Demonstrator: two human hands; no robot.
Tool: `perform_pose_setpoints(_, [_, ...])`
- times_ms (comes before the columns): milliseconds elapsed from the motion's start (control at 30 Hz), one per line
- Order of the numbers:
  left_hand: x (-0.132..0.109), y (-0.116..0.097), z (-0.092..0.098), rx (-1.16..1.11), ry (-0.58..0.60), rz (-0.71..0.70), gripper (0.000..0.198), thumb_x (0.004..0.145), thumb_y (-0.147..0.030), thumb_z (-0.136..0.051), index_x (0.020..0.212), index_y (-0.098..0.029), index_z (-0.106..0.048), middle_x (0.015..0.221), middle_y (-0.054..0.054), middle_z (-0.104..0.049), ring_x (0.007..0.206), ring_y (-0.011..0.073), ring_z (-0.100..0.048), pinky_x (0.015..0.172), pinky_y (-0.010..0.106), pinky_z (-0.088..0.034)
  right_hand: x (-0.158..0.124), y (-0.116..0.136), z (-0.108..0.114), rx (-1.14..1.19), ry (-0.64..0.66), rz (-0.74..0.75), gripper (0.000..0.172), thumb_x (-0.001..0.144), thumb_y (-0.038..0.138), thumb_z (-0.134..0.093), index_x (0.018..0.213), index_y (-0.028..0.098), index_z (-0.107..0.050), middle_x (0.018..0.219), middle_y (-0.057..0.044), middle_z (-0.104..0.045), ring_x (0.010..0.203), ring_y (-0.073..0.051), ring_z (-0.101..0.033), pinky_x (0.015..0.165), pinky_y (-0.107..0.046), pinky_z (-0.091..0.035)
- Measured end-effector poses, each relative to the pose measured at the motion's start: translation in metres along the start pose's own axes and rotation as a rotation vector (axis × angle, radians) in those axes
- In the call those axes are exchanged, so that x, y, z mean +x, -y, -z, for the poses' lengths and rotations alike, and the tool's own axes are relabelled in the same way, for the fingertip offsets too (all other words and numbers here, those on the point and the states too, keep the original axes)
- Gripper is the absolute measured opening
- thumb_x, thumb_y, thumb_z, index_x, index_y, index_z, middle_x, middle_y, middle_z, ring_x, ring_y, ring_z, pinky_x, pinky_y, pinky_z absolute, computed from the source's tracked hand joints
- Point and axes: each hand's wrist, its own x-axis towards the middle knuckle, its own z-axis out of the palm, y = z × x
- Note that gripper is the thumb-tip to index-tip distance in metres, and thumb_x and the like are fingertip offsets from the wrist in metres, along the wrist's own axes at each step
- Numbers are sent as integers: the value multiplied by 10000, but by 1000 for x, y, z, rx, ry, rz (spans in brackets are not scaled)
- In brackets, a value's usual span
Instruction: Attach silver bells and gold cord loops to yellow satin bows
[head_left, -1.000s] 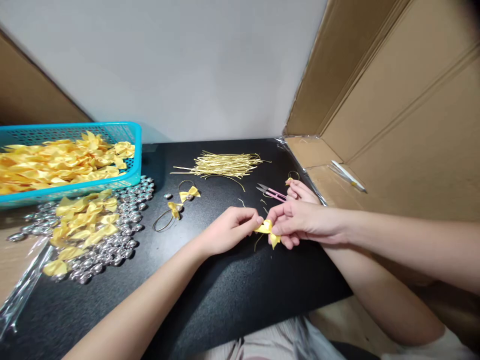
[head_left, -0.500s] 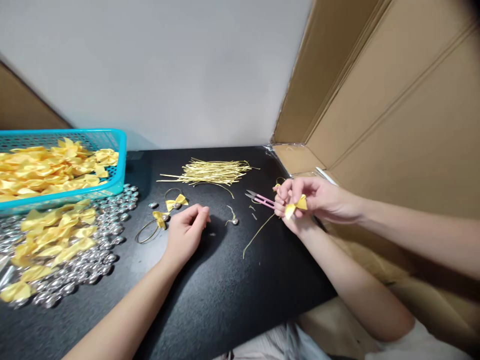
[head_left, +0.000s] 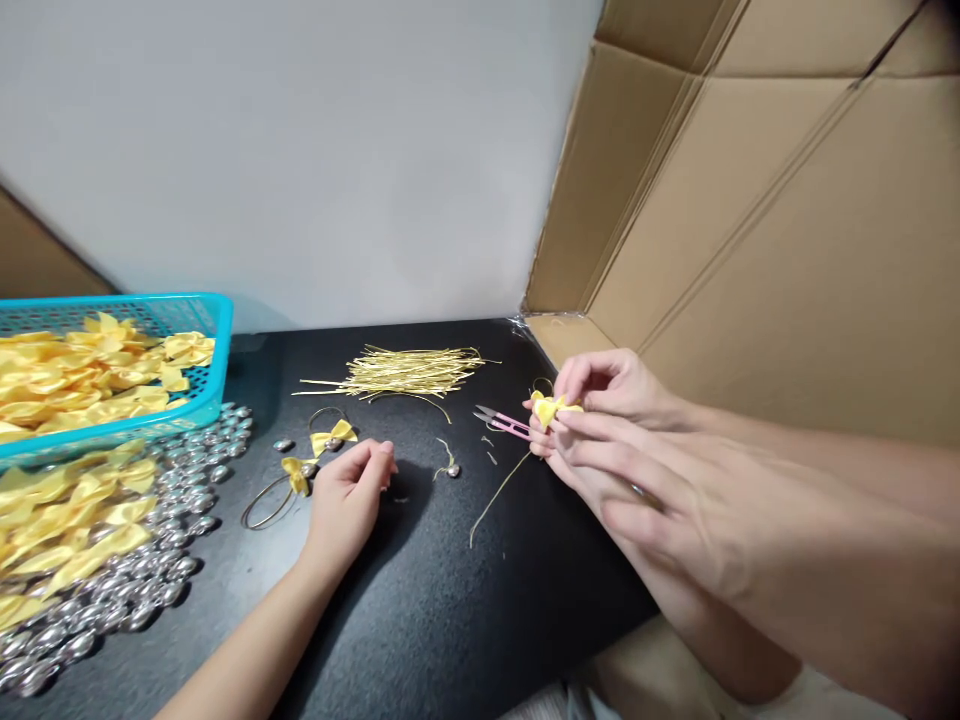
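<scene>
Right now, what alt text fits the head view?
A co-worker's two hands hold a yellow ribbon bow at the wearer's partly hidden right hand, beside pink-handled thread snips. The wearer's left hand is loosely curled near two bead-trimmed bows. Beyond lie gold strands; at left, silver beads and a turquoise basket of yellow bows.

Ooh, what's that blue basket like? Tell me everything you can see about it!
The basket is bright turquoise-blue and looks like plastic, with a smooth rim, a rounded corner and walls full of little holes. It sits upright at the back left of the black table, near the pale wall. Lots of shiny yellow bows are heaped inside. Silver beads lie along its near side. No hand touches the part we see; its left end is outside the picture.
</scene>
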Motion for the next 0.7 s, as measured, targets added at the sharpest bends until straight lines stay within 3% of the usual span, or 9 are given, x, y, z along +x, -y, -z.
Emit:
perform_pose_setpoints(233, [0,2,1,9,16,20,375,810,-433,-513,512,-205,-510,481,-37,-474,489,130,-452,504,242,-360,12,-5,-3,18,-9,34,57,735,182,-731,776,184,-691,744,-23,-698,654,-146,-667,573,-259,-517])
perform_pose_setpoints(433, [-1,-2,1,8,22,13,368,800,-431,-513,509,-205,-511,466,-38,-472,481,131,-451,494,240,-359,24,-20,5,35,10,165,88,697,81,-722,711,162,-691,799,-13,-689,740,-115,-665,673,-230,-536])
perform_pose_setpoints(700, [0,0,0,7,20,-5,363,809,-416,-512,515,-204,-508,471,-39,-470,484,130,-450,499,240,-364,15,-8,-1,59,10,-29,97,724,153,-730,797,175,-670,777,-35,-704,694,-160,-688,623,-271,-548])
